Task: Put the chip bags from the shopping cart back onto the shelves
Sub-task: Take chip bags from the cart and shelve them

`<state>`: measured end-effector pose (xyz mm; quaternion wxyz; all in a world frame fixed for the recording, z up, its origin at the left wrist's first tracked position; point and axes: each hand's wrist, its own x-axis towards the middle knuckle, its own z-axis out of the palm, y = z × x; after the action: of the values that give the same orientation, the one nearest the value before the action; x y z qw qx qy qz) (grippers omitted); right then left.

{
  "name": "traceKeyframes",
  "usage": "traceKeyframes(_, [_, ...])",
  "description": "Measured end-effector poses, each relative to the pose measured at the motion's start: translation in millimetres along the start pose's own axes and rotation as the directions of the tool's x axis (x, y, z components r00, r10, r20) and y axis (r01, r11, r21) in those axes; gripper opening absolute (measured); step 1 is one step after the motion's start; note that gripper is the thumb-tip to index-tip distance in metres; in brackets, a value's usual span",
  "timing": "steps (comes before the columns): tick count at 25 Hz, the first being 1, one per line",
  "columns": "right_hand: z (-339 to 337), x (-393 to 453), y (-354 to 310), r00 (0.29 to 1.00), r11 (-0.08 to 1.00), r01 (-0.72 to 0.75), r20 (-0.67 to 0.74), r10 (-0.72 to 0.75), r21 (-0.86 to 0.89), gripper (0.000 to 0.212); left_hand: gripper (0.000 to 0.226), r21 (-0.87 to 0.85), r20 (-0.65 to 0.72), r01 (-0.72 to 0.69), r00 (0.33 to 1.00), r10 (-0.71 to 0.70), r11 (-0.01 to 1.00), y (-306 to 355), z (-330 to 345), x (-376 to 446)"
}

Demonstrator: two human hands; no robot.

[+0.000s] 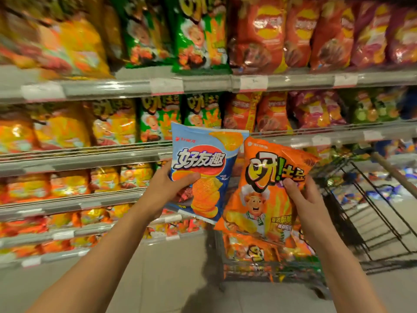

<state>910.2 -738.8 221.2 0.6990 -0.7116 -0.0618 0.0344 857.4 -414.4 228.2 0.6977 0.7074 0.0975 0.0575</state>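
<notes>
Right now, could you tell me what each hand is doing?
Left hand: closed on the blue chip bag.
Right hand: closed on the orange chip bag.

Warm bright store light; shelves (pixel 203 83) motion-blurred, edges bowed; glare on foil bags (pixel 264 26).

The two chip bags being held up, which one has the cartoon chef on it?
The orange chip bag in the right hand shows the chef. The blue chip bag in the left hand shows only ridged chips under a red oval.
</notes>
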Motion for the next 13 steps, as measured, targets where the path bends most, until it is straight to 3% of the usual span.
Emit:
traceKeyframes(4, [88,-1,-29,0.994,0.997,0.075,0.083,-0.075,-0.003,0.036,0.043,0.040,-0.095,-0.094,0.991,0.098,0.995,18,-89,-31])
traceKeyframes(7, [168,-14,-43,0.982,0.994,0.104,0.158,-0.106,0.023,0.036,0.051,0.046,-0.179,-0.148,0.972,0.154,0.988,23,-167,-60])
traceKeyframes(13, [362,-53,-77,0.938,0.973,0.223,0.261,-0.230,0.055,0.032,0.047,-0.014,-0.336,-0.256,0.912,0.237,0.967,43,-344,-130])
